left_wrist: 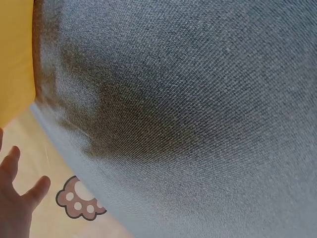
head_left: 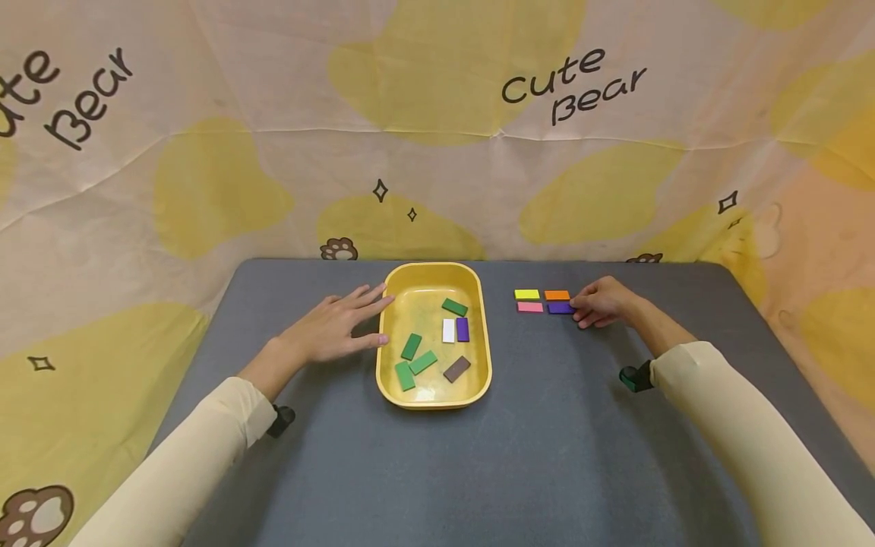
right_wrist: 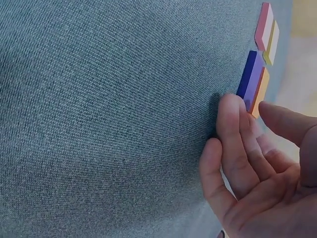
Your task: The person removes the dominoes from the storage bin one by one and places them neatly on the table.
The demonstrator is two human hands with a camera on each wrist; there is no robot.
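Observation:
My left hand [head_left: 338, 325], fingers spread, is at the left rim of a yellow plastic tub [head_left: 434, 400], its fingertips over or touching the edge. In the left wrist view part of that hand [left_wrist: 17, 193] shows beside the tub wall [left_wrist: 15, 59]. On the right, my right hand [head_left: 600, 301] has its fingertips at the right end of a flat purple block [head_left: 560, 308]. The right wrist view shows the thumb apart from the fingers, beside the purple block [right_wrist: 250, 74] and an orange block [right_wrist: 259, 94]. Yellow [head_left: 527, 295] and pink [head_left: 529, 308] blocks lie left of these, forming two rows.
Inside the tub lie several green blocks, one a dark green block [head_left: 454, 307], plus a white block [head_left: 448, 330], a second purple block [head_left: 462, 330] and a brown block [head_left: 456, 369]. A grey cloth-covered table [head_left: 533, 456] meets a patterned curtain [head_left: 437, 152] behind.

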